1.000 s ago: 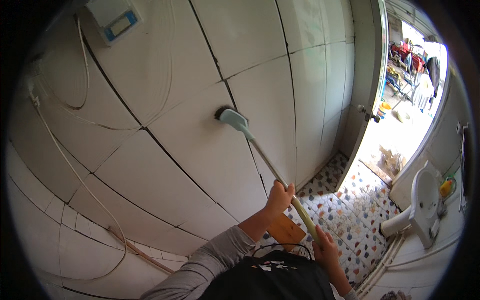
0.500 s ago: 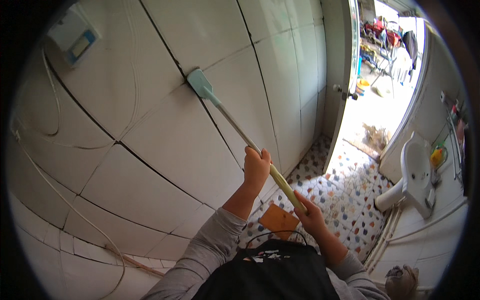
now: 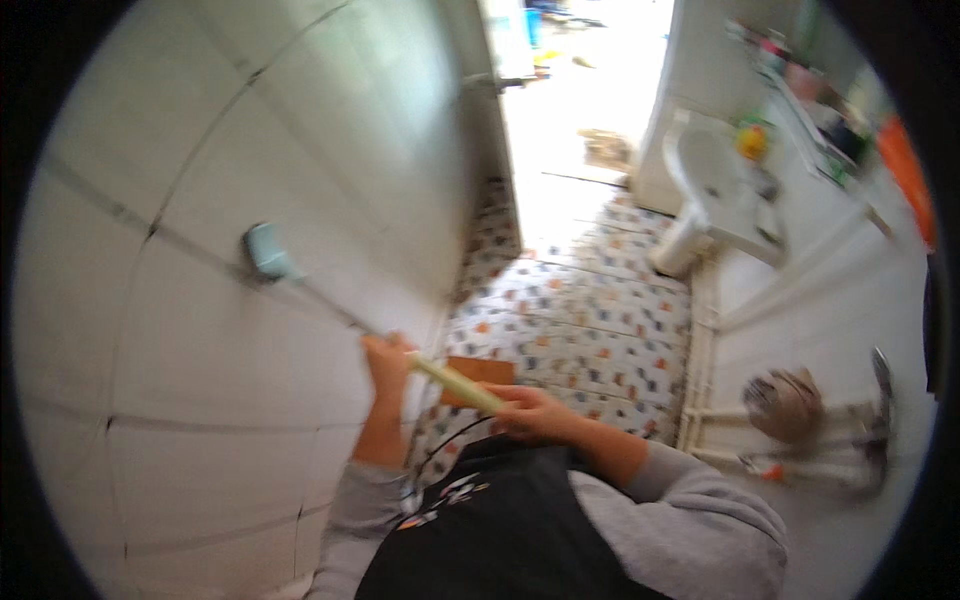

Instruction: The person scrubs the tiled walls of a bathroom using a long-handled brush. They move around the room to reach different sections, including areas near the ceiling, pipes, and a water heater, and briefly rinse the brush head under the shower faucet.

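We clamp the long-handled brush (image 3: pixel 455 382) at two places: left hand (image 3: pixel 387 362) nearer the brush head (image 3: pixel 266 252), right hand (image 3: pixel 535 412) farther down | head left of centre, by the tiled wall (image 3: pixel 220 370), up-left of both hands | long axis upper left to lower right
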`<act>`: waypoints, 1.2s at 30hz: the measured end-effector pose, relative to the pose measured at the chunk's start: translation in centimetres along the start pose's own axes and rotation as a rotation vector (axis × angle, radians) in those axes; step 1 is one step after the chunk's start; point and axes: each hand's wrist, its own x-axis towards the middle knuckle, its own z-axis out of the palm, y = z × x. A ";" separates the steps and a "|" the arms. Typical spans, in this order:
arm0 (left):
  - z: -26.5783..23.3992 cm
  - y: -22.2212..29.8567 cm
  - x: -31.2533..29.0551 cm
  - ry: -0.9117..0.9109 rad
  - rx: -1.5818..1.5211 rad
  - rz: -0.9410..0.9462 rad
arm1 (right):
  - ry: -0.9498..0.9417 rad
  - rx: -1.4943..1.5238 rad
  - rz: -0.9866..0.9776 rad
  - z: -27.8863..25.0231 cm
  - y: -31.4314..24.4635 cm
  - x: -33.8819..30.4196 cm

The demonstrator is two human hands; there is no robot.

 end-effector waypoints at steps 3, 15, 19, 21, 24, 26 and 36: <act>-0.5 6.0 0.7 0.017 -0.067 -0.020 | 0.003 0.226 0.026 2.6 -3.0 1.0; 0.4 5.3 -2.6 -0.101 -0.108 -0.084 | 0.002 0.175 0.143 1.7 -3.7 -2.6; 0.5 1.5 -5.1 0.011 -0.110 -0.149 | -0.003 -0.033 0.193 0.8 -3.3 -4.1; 0.5 2.5 -6.4 -0.033 -0.182 -0.194 | -0.014 -0.053 0.155 -0.1 -2.1 -3.5; -0.7 -2.8 -5.0 0.081 -0.183 -0.234 | -0.077 -0.213 0.152 0.4 -3.7 -3.2; 0.8 0.7 -4.6 -0.093 -0.054 -0.249 | 0.063 -0.248 0.121 -0.8 -4.2 -3.9; -0.1 8.8 -7.0 0.035 -0.789 -0.143 | 0.145 -1.465 -0.481 -2.2 -9.4 -3.1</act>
